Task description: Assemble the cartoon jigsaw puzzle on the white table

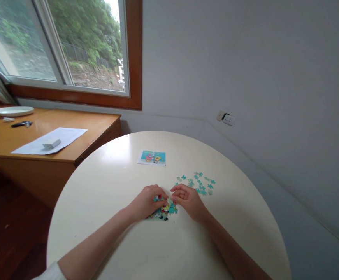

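Observation:
A partly joined jigsaw puzzle (164, 214) with cartoon figures lies on the round table in front of me. My left hand (150, 200) is over its upper left part and hides some of it. Between the fingertips of both hands is a pale green puzzle piece (169, 201), held just above the joined part. My right hand (189, 200) pinches this piece from the right with thumb and fingers, and my left thumb and forefinger close on its left side. Loose puzzle pieces (202, 189), several of them teal and pale green, are scattered beyond my right hand.
A small picture card (152, 158) with the same cartoon figures lies farther back on the white round table (113, 179). To the left stands a wooden desk (99, 120) with a paper sheet (70, 134), a small white box (51, 144) and a white plate (14, 111). A wall runs behind.

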{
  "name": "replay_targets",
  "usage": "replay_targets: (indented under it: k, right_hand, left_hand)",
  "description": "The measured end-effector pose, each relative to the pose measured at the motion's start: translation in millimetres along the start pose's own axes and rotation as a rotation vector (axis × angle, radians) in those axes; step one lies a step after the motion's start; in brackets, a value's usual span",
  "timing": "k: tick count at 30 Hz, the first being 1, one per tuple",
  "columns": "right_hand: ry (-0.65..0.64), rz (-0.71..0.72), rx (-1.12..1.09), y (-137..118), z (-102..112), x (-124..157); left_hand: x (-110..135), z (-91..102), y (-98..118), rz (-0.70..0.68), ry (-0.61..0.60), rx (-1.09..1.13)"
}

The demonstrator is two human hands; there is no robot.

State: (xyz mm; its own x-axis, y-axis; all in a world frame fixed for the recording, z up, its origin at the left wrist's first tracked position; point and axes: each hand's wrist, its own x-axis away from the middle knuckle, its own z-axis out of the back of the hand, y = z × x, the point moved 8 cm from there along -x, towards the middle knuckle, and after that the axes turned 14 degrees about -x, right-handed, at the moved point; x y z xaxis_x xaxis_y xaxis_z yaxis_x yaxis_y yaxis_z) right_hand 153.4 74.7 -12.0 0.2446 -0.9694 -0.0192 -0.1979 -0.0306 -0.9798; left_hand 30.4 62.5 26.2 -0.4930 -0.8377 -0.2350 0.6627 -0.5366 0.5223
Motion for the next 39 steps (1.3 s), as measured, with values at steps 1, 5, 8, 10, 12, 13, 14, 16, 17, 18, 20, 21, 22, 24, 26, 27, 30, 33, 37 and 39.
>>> replay_targets:
  k: [1,5,8,10,12,13,14,16,17,18,20,21,22,24,26,27,30,33,37,39]
  right_hand:
    - [-0.001,-0.001,-0.002,0.4,-0.2,-0.1]
    - [0.0,-0.002,-0.008,-0.3,-0.5,0.0]
    - [0.001,0.0,-0.011,-1.3,-0.2,0.0]
    - [-0.002,0.003,-0.01,-1.4,-0.1,0.0]
    - [-0.006,0.004,-0.011,-0.8,-0.2,0.0]
    - [-0.007,0.004,-0.012,-0.5,-0.2,0.0]
    - [-0.008,0.004,-0.013,-0.3,-0.3,0.1]
    - [-0.01,0.004,-0.012,-0.2,-0.6,0.3]
    - [-0.01,0.006,-0.01,-0.5,-0.6,0.4]
    - [-0.01,0.008,-0.009,-0.9,-0.8,0.5]
    - [-0.014,0.009,-0.007,-1.7,-1.5,0.9]
    - [-0.016,0.008,-0.007,-2.1,-2.0,1.1]
    - [-0.018,0.007,-0.007,-2.4,-2.5,1.3]
    - [-0.022,0.003,-0.007,-3.0,-3.7,1.8]
    - [-0.022,0.002,-0.009,-3.8,-4.6,2.3]
    - [-0.022,0.0,-0.01,-4.1,-5.0,2.5]
    - [-0.023,-0.001,-0.005,-5.0,-5.8,3.0]
    - [-0.028,-0.002,0.009,-5.0,-6.2,3.2]
    - [-0.022,-0.003,0.017,-3.4,-5.0,2.9]
    - [-0.008,-0.006,0.014,-2.1,-3.6,2.4]
  left_hand:
    - [0.0,-0.3,-0.8,0.003,0.001,0.0]
    - [-0.3,0.2,-1.5,-0.004,0.005,0.016]
    - [-0.5,0.1,-2.2,-0.005,-0.004,0.027]
    - [-0.4,0.5,-3.1,0.0,-0.002,0.039]
    - [-0.1,1.1,-4.0,0.008,0.005,0.054]
    - [0.0,1.3,-4.3,0.012,0.007,0.062]
    - [0.1,1.3,-4.4,0.016,0.008,0.071]
    - [0.2,0.9,-4.4,0.024,0.002,0.094]
    - [0.1,0.7,-4.4,0.03,-0.003,0.107]
    - [0.1,0.4,-4.5,0.036,-0.008,0.119]
    - [-0.1,0.3,-4.5,0.044,-0.015,0.137]
    - [-0.3,0.6,-4.4,0.045,-0.017,0.14]
    - [-0.4,1.1,-4.1,0.044,-0.016,0.138]
    - [-0.7,2.5,-3.8,0.043,-0.018,0.125]
    - [-0.8,4.0,-3.0,0.041,-0.024,0.107]
    - [-0.7,4.8,-2.3,0.038,-0.028,0.099]
    - [-0.3,6.9,1.7,0.017,-0.041,0.087]
    - [0.1,7.4,4.9,0.008,-0.07,0.089]
    - [-0.5,11.7,-1.3,0.04,-0.098,0.068]
    - [-0.7,18.1,-8.1,0.06,-0.109,0.051]
